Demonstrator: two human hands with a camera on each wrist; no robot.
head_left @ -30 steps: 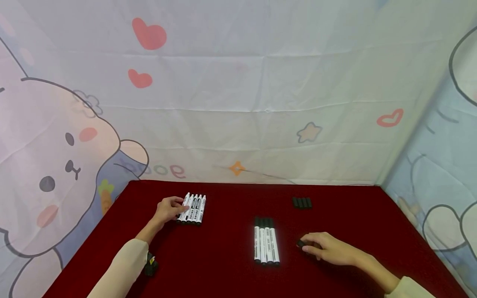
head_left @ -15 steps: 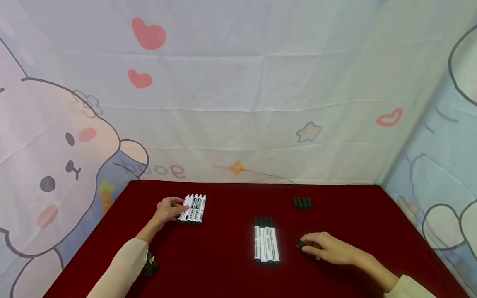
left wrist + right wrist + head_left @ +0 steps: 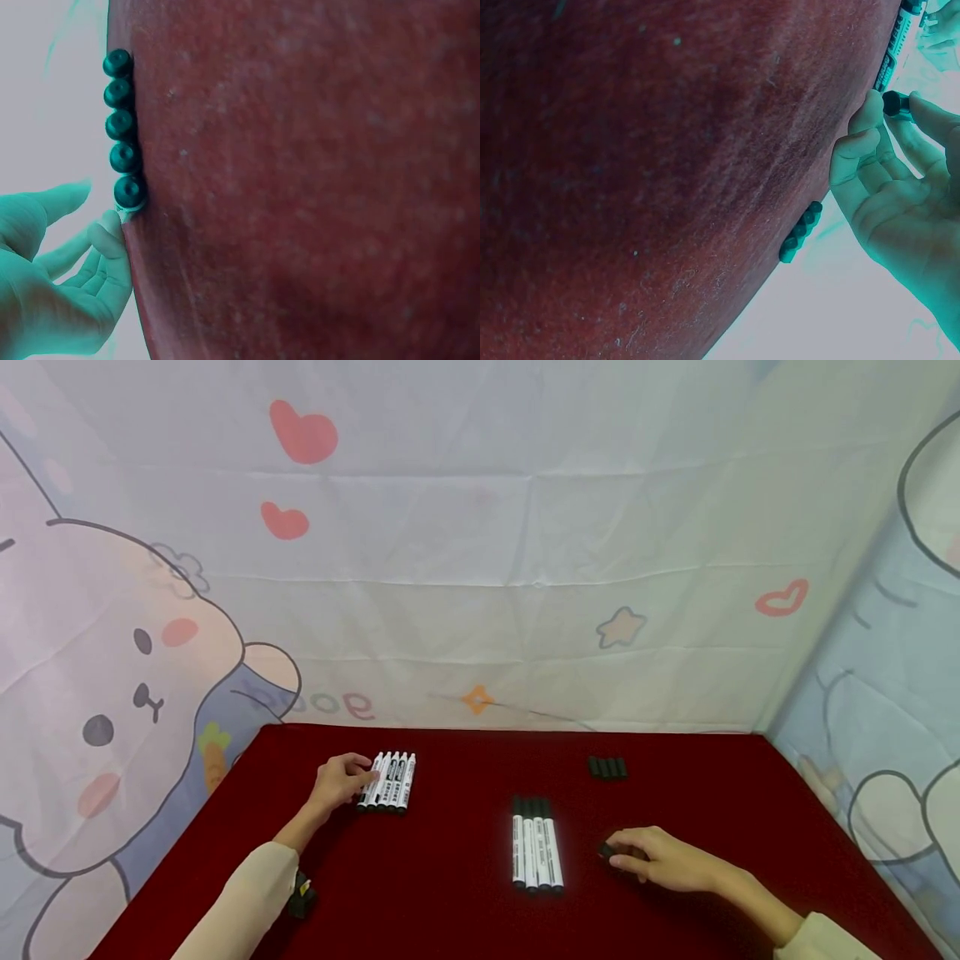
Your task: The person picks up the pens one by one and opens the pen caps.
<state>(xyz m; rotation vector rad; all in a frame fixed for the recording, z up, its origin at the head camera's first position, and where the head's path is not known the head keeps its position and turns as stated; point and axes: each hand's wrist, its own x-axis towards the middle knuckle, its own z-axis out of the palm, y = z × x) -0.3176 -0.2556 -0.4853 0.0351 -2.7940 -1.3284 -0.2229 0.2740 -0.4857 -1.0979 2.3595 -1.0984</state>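
Barely shifted white markers (image 3: 389,782) (black-ended, slanted)

Cannot read the finely printed white markers (image 3: 393,783) beside the left hand (image 3: 335,783), nor identify the dark object (image 3: 302,900) behind that hand, partly hidden by the sleeve (image 3: 243,893). Can see only part of the black cap (image 3: 605,851) pinched in the right hand (image 3: 656,858).

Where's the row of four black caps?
In the head view, the caps lie right of centre toward the back of the red table, beyond the right hand.
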